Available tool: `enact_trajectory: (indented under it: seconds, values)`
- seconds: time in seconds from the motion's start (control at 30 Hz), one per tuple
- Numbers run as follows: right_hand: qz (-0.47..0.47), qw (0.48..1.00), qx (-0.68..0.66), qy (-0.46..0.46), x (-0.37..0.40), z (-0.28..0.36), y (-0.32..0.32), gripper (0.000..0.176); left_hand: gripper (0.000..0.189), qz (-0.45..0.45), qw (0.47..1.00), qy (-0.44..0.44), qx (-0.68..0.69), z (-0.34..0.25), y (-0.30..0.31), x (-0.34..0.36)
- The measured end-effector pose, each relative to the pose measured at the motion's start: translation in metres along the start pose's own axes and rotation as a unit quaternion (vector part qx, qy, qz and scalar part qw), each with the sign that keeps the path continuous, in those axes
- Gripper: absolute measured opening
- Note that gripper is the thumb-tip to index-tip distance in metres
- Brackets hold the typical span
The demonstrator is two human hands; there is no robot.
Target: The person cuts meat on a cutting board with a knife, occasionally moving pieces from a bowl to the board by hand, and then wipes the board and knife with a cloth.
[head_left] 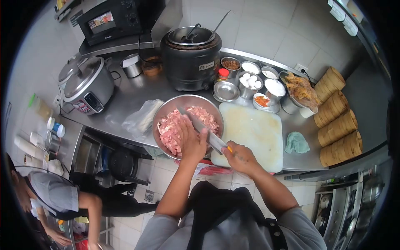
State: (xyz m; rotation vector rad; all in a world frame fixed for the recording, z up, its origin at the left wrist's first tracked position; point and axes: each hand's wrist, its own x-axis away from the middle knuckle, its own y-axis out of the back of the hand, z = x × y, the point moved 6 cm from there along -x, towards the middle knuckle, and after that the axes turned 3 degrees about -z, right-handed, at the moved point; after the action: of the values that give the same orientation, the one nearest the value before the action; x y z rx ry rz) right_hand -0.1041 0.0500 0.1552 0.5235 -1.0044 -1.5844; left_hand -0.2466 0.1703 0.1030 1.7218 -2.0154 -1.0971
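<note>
My right hand (241, 159) is closed around the yellow handle of a wide-bladed knife (215, 141). The blade slants up and left across a large metal bowl (157, 112) of cut raw pink meat (167, 130). Over the meat, my left hand (191, 141) lies with its fingers stretched out beside the blade; its thumb is right at the blade's edge. To the right of the bowl sits a white cutting board (255, 135), bare apart from stains, and the knife's handle end overlaps its lower left part.
Left of the bowl is a clear plastic bag (142, 118). Behind stand a black soup warmer (189, 62), a rice cooker (85, 87) and several ingredient tins. A green cloth (297, 143) and bamboo steamers (339, 125) are at right. Another person (56, 191) bends at lower left.
</note>
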Motion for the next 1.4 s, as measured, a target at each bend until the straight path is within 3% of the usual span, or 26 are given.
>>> enact_trajectory:
  seconds: [0.13,0.2,0.27,0.33,0.4,0.47,0.53,0.57,0.6,0.73,0.8,0.83,0.87,0.93,0.97,1.03,1.17,1.23,1.3,1.33,1.37,1.4]
  values:
    - [-0.012,0.999,0.022,0.026,0.004,-0.002,-0.005,0.036,0.093,0.080,0.994,-0.074,-0.021,-0.019,0.002,0.008]
    - [-0.022,0.999,0.019,0.015,0.011,-0.009,0.001,0.035,0.089,-0.006,0.999,-0.038,0.020,0.007,-0.006,0.004]
    - [-0.034,0.999,0.018,-0.008,0.020,-0.027,0.009,0.035,0.074,-0.068,0.997,-0.012,0.041,0.048,-0.012,-0.001]
    - [-0.081,0.996,0.013,-0.040,0.035,-0.061,0.021,0.037,0.049,-0.060,0.995,0.029,0.080,0.048,0.018,-0.015]
    - [-0.108,0.991,-0.008,-0.076,0.059,-0.104,0.028,0.039,0.040,-0.129,0.967,-0.095,-0.198,0.042,0.035,-0.027]
    - [-0.129,0.976,-0.106,-0.139,0.085,-0.165,0.025,0.043,0.029,-0.021,0.989,-0.010,-0.147,0.053,0.036,-0.046]
    - [-0.186,0.966,-0.040,-0.177,0.117,-0.221,0.028,0.049,0.019,-0.003,0.987,-0.028,-0.156,0.059,0.035,-0.059]
    - [-0.215,0.944,0.016,-0.248,0.134,-0.252,0.029,0.052,0.010,0.007,0.985,-0.039,-0.169,0.061,0.033,-0.065]
    - [-0.242,0.914,0.072,-0.317,0.149,-0.278,0.030,0.055,0.010,0.011,0.985,-0.044,-0.168,0.064,0.032,-0.070]
    - [-0.230,0.880,0.052,-0.411,0.179,-0.335,0.011,0.060,0.020,-0.031,0.973,-0.024,-0.229,0.071,0.031,-0.072]
    - [-0.258,0.903,0.029,-0.343,0.165,-0.332,-0.009,0.056,0.025,-0.035,0.962,-0.034,-0.270,0.064,0.033,-0.070]
    - [-0.250,0.913,0.044,-0.318,0.158,-0.326,-0.020,0.055,0.027,0.042,0.960,0.022,-0.277,0.054,0.033,-0.068]
    - [-0.241,0.923,0.060,-0.292,0.149,-0.317,-0.030,0.054,0.027,0.042,0.959,0.021,-0.280,0.057,0.027,-0.070]
    - [-0.140,0.954,0.056,-0.261,0.129,-0.276,-0.023,0.051,0.032,0.072,0.957,0.025,-0.279,0.082,0.010,-0.072]
    - [-0.090,0.961,0.062,-0.252,0.121,-0.273,-0.018,0.059,0.032,0.067,0.956,0.029,-0.284,0.081,0.004,-0.068]
    - [-0.119,0.964,0.025,-0.237,0.101,-0.297,-0.003,0.059,0.038,-0.022,0.925,-0.031,-0.378,0.062,0.003,-0.058]
    - [-0.197,0.957,0.016,-0.213,0.043,-0.334,0.046,0.056,0.042,-0.046,0.920,-0.010,-0.388,0.032,0.006,-0.040]
    - [-0.214,0.957,0.010,-0.198,0.028,-0.346,0.046,0.054,0.057,-0.006,0.950,0.033,-0.311,0.019,0.007,-0.031]
    - [-0.146,0.983,0.007,-0.114,0.012,-0.334,0.022,0.057,0.058,-0.046,0.947,0.015,-0.317,0.022,-0.001,-0.018]
    - [-0.075,0.987,0.050,-0.134,0.017,-0.316,0.018,0.059,0.058,-0.082,0.943,-0.009,-0.322,0.022,-0.004,-0.009]
    - [-0.054,0.993,0.064,-0.089,0.025,-0.307,0.010,0.059,0.058,-0.083,0.942,-0.003,-0.325,0.026,-0.013,0.003]
    - [-0.034,0.996,0.077,-0.042,0.029,-0.301,0.004,0.058,0.056,-0.111,0.955,-0.059,-0.269,0.015,-0.025,0.019]
